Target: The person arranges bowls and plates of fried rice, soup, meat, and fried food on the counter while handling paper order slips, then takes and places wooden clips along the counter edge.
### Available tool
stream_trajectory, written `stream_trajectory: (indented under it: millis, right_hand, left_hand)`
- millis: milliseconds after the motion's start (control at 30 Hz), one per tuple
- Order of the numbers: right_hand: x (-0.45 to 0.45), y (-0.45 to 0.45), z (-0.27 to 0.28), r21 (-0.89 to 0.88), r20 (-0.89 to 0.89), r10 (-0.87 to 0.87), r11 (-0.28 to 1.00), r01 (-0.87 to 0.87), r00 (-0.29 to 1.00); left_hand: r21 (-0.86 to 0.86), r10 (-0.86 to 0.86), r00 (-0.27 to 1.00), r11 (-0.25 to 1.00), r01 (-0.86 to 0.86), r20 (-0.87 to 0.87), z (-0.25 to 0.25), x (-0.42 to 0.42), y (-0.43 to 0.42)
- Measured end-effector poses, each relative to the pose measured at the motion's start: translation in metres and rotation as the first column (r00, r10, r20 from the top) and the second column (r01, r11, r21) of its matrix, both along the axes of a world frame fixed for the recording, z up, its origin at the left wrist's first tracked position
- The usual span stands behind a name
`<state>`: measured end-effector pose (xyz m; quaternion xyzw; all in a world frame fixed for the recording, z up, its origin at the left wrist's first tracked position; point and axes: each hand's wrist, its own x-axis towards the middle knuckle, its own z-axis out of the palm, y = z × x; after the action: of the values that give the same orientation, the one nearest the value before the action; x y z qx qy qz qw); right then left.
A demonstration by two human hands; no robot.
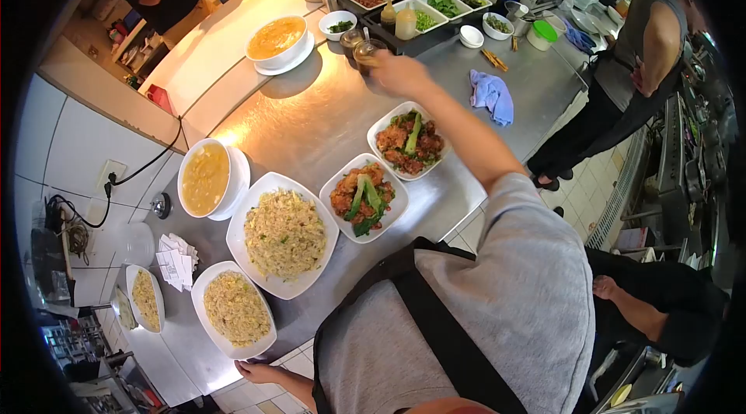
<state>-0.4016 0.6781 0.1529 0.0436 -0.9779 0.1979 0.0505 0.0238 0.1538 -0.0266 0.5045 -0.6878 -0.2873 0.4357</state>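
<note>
Head cam: R hand (398,76) blurred at small jars (351,39) on table (334,115), can't tell if grip pinches one. L hand (260,372) by edge of sm. rice plate (245,352), grip unclear, can't tell. Fried-food bowls (399,200) btwn R arm (464,128) & lg. rice plate (235,237).

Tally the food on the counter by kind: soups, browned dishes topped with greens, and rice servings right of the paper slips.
Soups: 2
Browned dishes with greens: 2
Rice servings: 2
Total: 6
</note>
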Motion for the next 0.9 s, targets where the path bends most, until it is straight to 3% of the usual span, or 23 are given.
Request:
stream_trajectory:
  millis: [33, 100, 133, 200, 233, 300, 333, 400, 433, 467, 533, 600, 700, 900]
  right_hand:
    - [-0.013, 0.044, -0.030, 0.018, 0.001, -0.116, 0.993, 0.116, 0.993]
    - [-0.020, 0.119, -0.061, 0.193, -0.059, -0.155, 0.967, 0.163, 0.986]
    - [-0.021, 0.148, -0.071, 0.277, -0.067, -0.204, 0.937, 0.214, 0.977]
    - [-0.044, 0.213, -0.097, 0.419, 0.011, -0.205, 0.890, 0.181, 0.979]
    - [-0.018, 0.201, -0.056, 0.358, -0.049, -0.271, 0.894, 0.270, 0.961]
    - [-0.038, 0.249, -0.090, 0.484, -0.171, -0.131, 0.852, 0.199, 0.976]
    - [-0.031, 0.253, -0.090, 0.387, -0.331, -0.202, 0.862, 0.328, 0.922]
    - [-0.023, 0.265, -0.096, 0.318, -0.324, -0.161, 0.909, 0.268, 0.932]
    - [-0.011, 0.263, -0.093, 0.290, -0.204, -0.155, 0.934, 0.211, 0.967]
    - [0.007, 0.257, -0.091, 0.256, -0.076, -0.143, 0.954, 0.158, 0.987]
    - [0.040, 0.247, -0.109, 0.192, -0.057, -0.104, 0.975, 0.113, 0.993]
    - [0.054, 0.252, -0.152, 0.148, -0.438, 0.029, 0.988, 0.040, 0.899]
    - [0.053, 0.252, -0.159, 0.099, -0.393, -0.023, 0.993, 0.067, 0.919]
    - [0.025, 0.249, -0.148, 0.064, -0.356, 0.061, 0.997, -0.041, 0.933]
  left_hand:
    - [-0.074, 0.037, 0.993, 0.997, -0.029, 0.114, -0.004, 0.004, 0.004]
    - [-0.221, 0.157, 0.938, 0.971, -0.090, 0.310, -0.011, 0.010, 0.016]
    - [-0.203, 0.156, 0.924, 0.975, -0.087, 0.350, -0.015, 0.012, 0.024]
    - [-0.043, 0.167, 0.971, 0.986, -0.161, 0.173, -0.019, 0.001, 0.047]
    - [0.037, 0.180, 0.981, 0.982, -0.183, 0.077, -0.023, -0.003, 0.058]
    - [0.184, 0.183, 0.981, 0.969, -0.168, -0.068, -0.031, -0.010, 0.076]
    - [0.247, 0.172, 0.976, 0.959, -0.136, -0.132, -0.033, -0.012, 0.083]
    - [0.383, 0.170, 0.931, 0.923, -0.036, -0.322, -0.044, -0.020, 0.095]
    - [0.399, 0.210, 0.919, 0.915, -0.065, -0.333, -0.051, -0.027, 0.100]
    - [0.413, 0.247, 0.908, 0.906, -0.092, -0.339, -0.057, -0.033, 0.105]
    - [0.436, 0.328, 0.887, 0.884, -0.167, -0.325, -0.061, -0.039, 0.114]
    - [0.452, 0.413, 0.862, 0.855, -0.255, -0.295, -0.048, -0.053, 0.127]
    - [0.394, 0.408, 0.851, 0.879, -0.269, -0.329, -0.055, -0.055, 0.125]
    - [0.245, 0.379, 0.909, 0.910, -0.334, -0.171, -0.059, -0.051, 0.126]
